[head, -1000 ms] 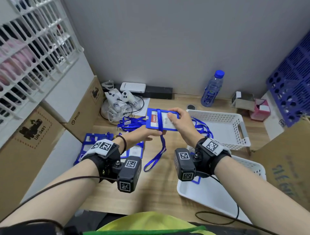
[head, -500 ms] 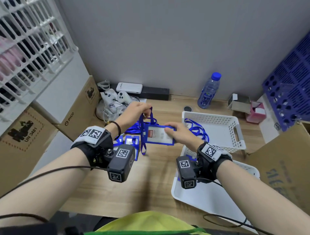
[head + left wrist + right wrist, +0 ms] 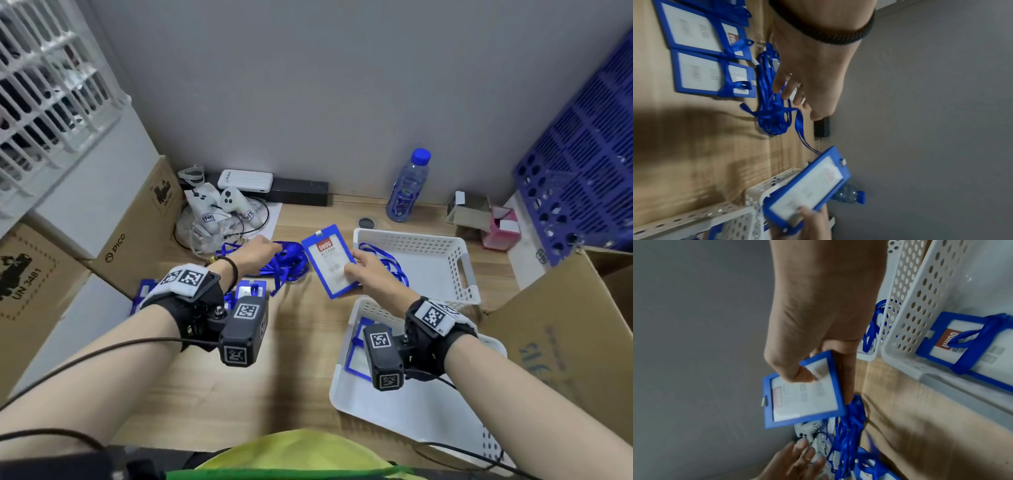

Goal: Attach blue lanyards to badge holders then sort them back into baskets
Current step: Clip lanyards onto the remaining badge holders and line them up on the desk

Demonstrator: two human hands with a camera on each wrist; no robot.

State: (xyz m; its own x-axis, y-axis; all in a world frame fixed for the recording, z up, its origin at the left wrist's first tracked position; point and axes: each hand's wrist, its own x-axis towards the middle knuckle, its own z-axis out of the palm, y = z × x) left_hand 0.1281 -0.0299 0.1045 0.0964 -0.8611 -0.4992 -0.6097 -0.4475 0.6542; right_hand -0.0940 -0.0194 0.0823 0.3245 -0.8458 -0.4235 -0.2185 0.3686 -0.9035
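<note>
My right hand [image 3: 358,270] pinches a blue badge holder [image 3: 327,262] by its lower end, thumb on the clear face, and holds it above the table beside the far white basket [image 3: 411,236]. A blue strap [image 3: 800,128] runs from the holder's top [image 3: 830,155] down to the tangle of blue lanyards [image 3: 289,263] on the table. Just over that tangle hovers my left hand [image 3: 791,95], its fingers [image 3: 803,456] straight, spread and holding nothing. The near white basket [image 3: 404,414] has one badge holder [image 3: 970,352] with a lanyard wrapped round it.
More blue badge holders [image 3: 694,53] lie at the table's left. White controllers [image 3: 219,209], a water bottle [image 3: 407,186] and small boxes [image 3: 479,216] line the back wall. Cardboard boxes [image 3: 565,342] flank both sides. One lanyard [image 3: 387,260] lies in the far basket.
My left hand has let go of the strap it held up at the holder and dropped onto the lanyard tangle. My right hand has turned the holder upright and shifted it right.
</note>
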